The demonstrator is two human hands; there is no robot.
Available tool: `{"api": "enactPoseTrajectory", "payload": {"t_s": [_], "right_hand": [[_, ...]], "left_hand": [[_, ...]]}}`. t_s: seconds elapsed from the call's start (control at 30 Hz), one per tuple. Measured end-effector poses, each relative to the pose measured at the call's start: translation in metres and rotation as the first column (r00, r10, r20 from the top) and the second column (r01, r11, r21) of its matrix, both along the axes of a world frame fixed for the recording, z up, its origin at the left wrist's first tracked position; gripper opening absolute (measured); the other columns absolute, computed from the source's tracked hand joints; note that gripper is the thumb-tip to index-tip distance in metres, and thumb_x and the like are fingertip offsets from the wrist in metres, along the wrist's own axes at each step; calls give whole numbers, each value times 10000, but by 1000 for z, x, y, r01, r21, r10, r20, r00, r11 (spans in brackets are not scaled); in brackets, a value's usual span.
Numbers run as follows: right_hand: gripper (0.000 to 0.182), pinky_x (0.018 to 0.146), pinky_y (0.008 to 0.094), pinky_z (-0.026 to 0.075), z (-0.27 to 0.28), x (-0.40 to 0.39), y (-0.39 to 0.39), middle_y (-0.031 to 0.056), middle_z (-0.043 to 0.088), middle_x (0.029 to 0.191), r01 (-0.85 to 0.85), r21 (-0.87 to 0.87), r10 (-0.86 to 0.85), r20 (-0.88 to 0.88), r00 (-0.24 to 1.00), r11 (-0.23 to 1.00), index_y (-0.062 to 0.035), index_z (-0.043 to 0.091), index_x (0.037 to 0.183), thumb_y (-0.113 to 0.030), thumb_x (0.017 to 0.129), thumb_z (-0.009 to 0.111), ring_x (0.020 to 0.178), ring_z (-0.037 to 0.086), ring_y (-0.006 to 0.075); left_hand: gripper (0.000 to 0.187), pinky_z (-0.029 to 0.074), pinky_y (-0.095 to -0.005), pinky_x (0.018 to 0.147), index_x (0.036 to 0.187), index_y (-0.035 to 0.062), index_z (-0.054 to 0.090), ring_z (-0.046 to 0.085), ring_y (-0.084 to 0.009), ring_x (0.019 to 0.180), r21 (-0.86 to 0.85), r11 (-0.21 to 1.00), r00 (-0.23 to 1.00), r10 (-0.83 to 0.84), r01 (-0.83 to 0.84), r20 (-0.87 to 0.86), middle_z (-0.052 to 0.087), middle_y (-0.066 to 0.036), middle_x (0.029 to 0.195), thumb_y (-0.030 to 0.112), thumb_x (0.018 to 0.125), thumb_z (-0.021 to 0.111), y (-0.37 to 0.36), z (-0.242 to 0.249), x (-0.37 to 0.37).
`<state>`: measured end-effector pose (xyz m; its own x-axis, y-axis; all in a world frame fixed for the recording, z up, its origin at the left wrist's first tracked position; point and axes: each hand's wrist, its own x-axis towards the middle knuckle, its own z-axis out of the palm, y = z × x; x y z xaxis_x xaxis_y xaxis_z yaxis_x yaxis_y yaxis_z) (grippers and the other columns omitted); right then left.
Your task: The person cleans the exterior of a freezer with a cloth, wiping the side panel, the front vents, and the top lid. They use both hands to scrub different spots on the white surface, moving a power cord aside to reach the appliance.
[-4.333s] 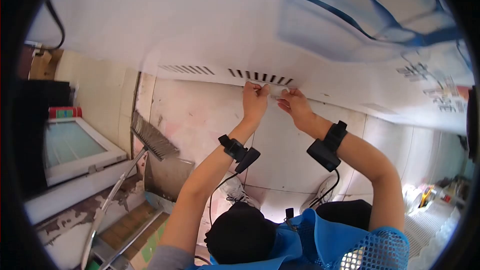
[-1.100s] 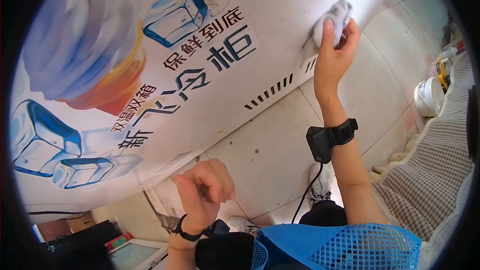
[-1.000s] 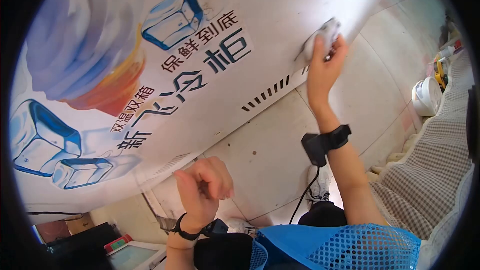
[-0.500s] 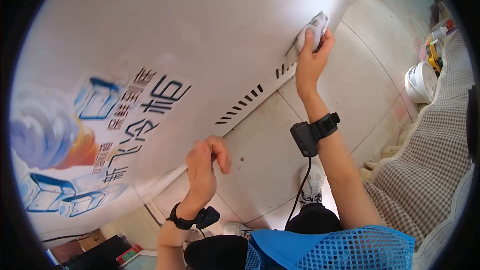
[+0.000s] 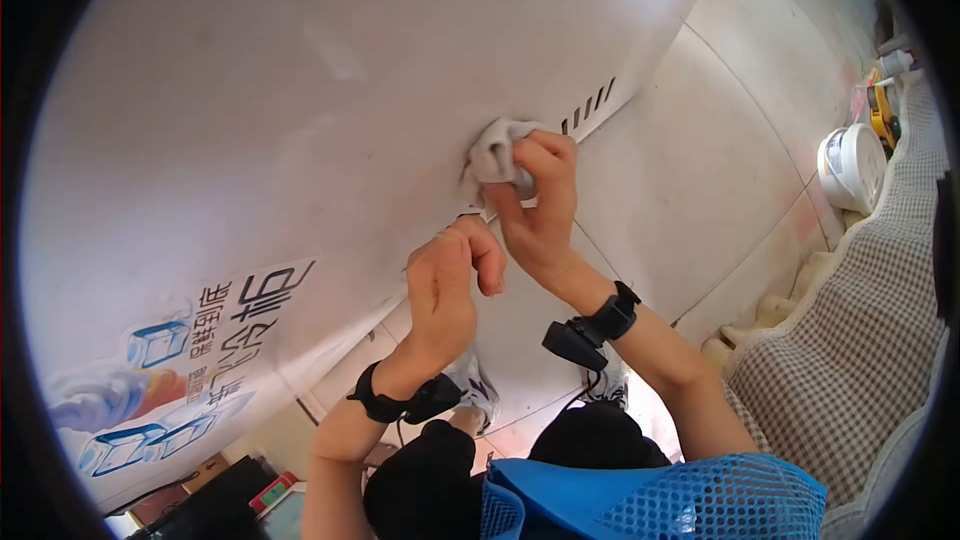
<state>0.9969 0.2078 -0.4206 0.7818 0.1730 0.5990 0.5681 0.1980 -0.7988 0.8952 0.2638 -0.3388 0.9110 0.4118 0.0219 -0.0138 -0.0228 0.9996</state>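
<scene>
The right hand (image 5: 543, 205) is gripping a bunched grey-white cloth (image 5: 496, 154), holding it against the lower side of a freezer (image 5: 280, 130). The cloth is showing no clear long axis and is lying just past the right hand's fingertips, beyond the left hand (image 5: 445, 285), which is hanging loosely curled nearby; whether its palm is empty, I cannot tell. Farther right, a white bucket (image 5: 857, 168) is standing on the tiled floor (image 5: 720, 120).
</scene>
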Motion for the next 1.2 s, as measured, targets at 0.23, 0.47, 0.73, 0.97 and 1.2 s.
{"api": "enactPoseTrajectory", "payload": {"t_s": [0.23, 0.47, 0.73, 0.97, 1.2], "right_hand": [[240, 763, 255, 405, 21, 17, -20, 16, 514, 1002, 60, 215, 108, -689, 716, 975, -13, 460, 1187, -117, 971, 473, 895, 457, 84], [223, 645, 213, 378, 15, 32, -53, -43, 534, 836, -118, 169, 206, -766, 609, 978, -40, 566, 1107, -187, 987, 450, 701, 422, 43], [216, 605, 226, 391, 19, 39, -77, -12, 522, 781, -78, -178, -73, -707, 703, 981, -34, 568, 1045, -204, 988, 447, 673, 437, 67], [225, 771, 253, 419, -32, 41, -108, 19, 573, 944, -59, -216, -57, -493, 868, 975, -39, 577, 1041, -214, 984, 447, 848, 502, 111], [330, 961, 312, 379, 19, 62, -124, 51, 548, 1212, -366, -64, 295, -473, 830, 928, -54, 556, 1208, -115, 884, 550, 1105, 505, 162]], "left_hand": [[402, 408, -246, 575, 844, 19, 519, 504, -108, 625, 35, 991, 954, -114, 128, -276, 530, -57, 728, 294, 1027, 290, 18, -38, 2], [394, 469, -261, 690, 1140, -1, 533, 573, -126, 851, -349, 931, 980, -161, 109, -121, 591, -75, 1055, 342, 1004, 395, 8, -39, 27], [364, 464, -302, 829, 1202, -8, 525, 570, -166, 973, -204, 977, 986, 22, -56, -166, 585, -87, 1123, 252, 949, 500, 9, -3, 8], [405, 312, -371, 1073, 1256, 30, 505, 453, -209, 1244, -411, 911, 998, -11, -18, -67, 525, -91, 1284, 184, 882, 485, 22, -2, -21], [737, 384, -348, 997, 1347, -48, 393, 496, -258, 1197, -537, 844, 981, -98, -8, -168, 505, -155, 1304, 277, 723, 616, 14, 38, -7]]}}
